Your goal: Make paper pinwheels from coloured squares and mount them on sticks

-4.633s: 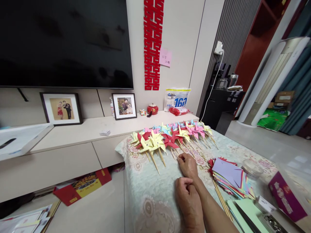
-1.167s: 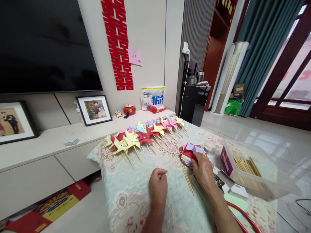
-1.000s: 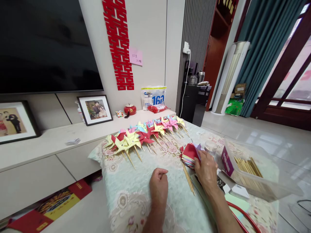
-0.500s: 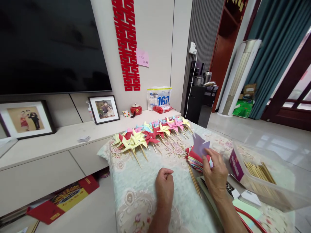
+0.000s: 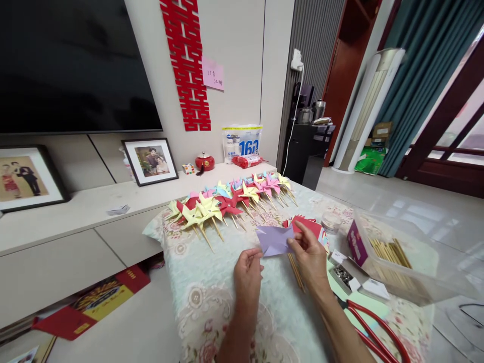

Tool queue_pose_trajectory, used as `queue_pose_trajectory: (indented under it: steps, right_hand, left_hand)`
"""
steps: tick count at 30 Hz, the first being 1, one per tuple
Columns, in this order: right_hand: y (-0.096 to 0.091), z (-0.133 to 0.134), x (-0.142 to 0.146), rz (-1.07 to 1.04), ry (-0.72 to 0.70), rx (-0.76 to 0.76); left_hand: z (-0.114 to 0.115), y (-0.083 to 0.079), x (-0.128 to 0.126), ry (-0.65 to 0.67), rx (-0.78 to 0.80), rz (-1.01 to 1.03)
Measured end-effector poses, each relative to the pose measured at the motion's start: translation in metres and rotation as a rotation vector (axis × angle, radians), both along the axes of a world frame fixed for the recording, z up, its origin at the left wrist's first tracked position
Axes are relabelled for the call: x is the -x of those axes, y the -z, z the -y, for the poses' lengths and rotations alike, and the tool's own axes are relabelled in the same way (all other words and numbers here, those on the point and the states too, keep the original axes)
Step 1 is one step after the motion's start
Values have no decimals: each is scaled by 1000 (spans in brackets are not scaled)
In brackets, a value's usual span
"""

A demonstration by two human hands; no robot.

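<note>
My right hand (image 5: 308, 249) pinches the right end of a purple paper sheet (image 5: 275, 240), which has cuts running in from its corners. Close to the sheet's lower left edge is my left hand (image 5: 247, 275), its fingers loosely bent and a little apart; whether they touch the paper I cannot make out. Behind my right hand lies a stack of coloured paper (image 5: 308, 227), red on top, partly hidden. Several thin wooden sticks (image 5: 296, 272) rest on the cloth under my right hand. Finished paper pinwheels (image 5: 229, 204) on sticks lie in a row at the back.
At the right, a clear plastic box (image 5: 408, 280) holds many sticks. Before it are a small box of metal fasteners (image 5: 343, 276) and red-handled pliers (image 5: 378, 322). A round clear container (image 5: 331, 222) stands beside the paper stack. A flowered cloth (image 5: 212, 302) covers the table.
My right hand has drawn the purple sheet away from the stack, left and toward me. The left hand has loosened from a fist near the sheet. The view has shifted slightly.
</note>
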State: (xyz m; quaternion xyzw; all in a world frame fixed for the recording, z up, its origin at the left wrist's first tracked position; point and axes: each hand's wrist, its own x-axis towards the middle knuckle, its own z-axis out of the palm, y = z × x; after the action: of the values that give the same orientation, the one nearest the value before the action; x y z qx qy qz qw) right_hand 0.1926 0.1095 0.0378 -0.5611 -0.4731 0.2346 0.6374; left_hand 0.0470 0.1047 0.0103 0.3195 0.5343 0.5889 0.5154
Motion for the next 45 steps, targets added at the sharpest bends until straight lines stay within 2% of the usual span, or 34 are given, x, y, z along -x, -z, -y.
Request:
queue_pose_trajectory:
  steps: [5,10,14,20,23,26,29,32,35,38,45]
  right_hand:
    - [-1,3,1,249,24,-92]
    - [0,2,4,512,-153,-208]
    - [5,0,4,615,-287,-185]
    - [11,-3,4,676,-420,-79]
    - [12,-1,7,722,-464,1]
    - [12,1,9,703,-503,46]
    - [12,2,10,628,-543,89]
    - [13,1,8,590,-566,150]
    - [14,1,8,589,-564,187]
    - [16,1,9,617,-535,222]
    - [22,-1,12,716,-400,311]
  left_hand:
    - [5,-7,1,58,-7,95]
    - [7,-18,0,236,29,456]
    - [4,-18,5,224,12,489]
    - [-2,-6,20,34,34,298]
    - [0,3,31,17,10,122]
    - [6,11,44,30,-70,-218]
    - [13,16,54,27,-292,-640]
    - [19,15,55,115,-404,-880]
    - [21,10,51,205,-394,-949]
    - [19,5,46,236,-355,-932]
    - [2,7,39,159,-264,-944]
